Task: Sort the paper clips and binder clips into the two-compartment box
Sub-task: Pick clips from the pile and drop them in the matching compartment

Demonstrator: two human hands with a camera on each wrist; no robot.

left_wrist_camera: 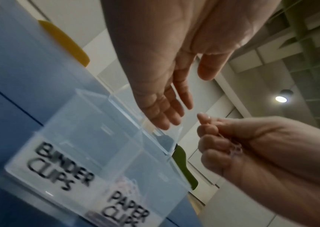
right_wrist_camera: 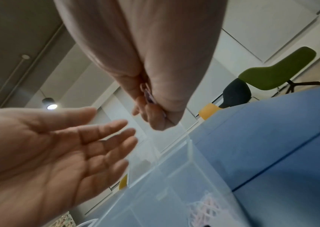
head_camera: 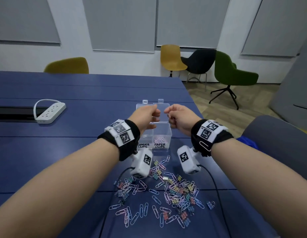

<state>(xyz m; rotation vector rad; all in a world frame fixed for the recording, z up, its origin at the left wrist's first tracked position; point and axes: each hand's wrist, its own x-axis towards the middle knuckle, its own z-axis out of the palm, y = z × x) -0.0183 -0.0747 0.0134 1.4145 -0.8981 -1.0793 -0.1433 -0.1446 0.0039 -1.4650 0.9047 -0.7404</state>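
I have both hands raised over the box [head_camera: 162,134], which sits open on the table [head_camera: 63,152] with its lids folded back, so either cell can take a drop from above. My right hand [head_camera: 179,120] is curled tight around a small bunch of paper clips [left_wrist_camera: 235,149]; fingers and thumb are pressed together on them, and it hangs over the cell marked PAPER CLIPS, where a pink heap [head_camera: 159,140] already lies. I judge I am holding them there to let them fall into the right cell. My left hand [right_wrist_camera: 48,153] is empty, fingers spread and loosely straight, palm turned toward the right hand, over the cell marked BINDER CLIPS. That cell looks bare from the left wrist view, though the plastic is blurred, so I cannot be sure.

The pile [head_camera: 166,191] of paper clips and binder clips is mixed together on the table on my side of the box, close enough for either hand to reach. Most of the sorting is left to do. One stray clip [head_camera: 205,146] clings to my right wrist strap.
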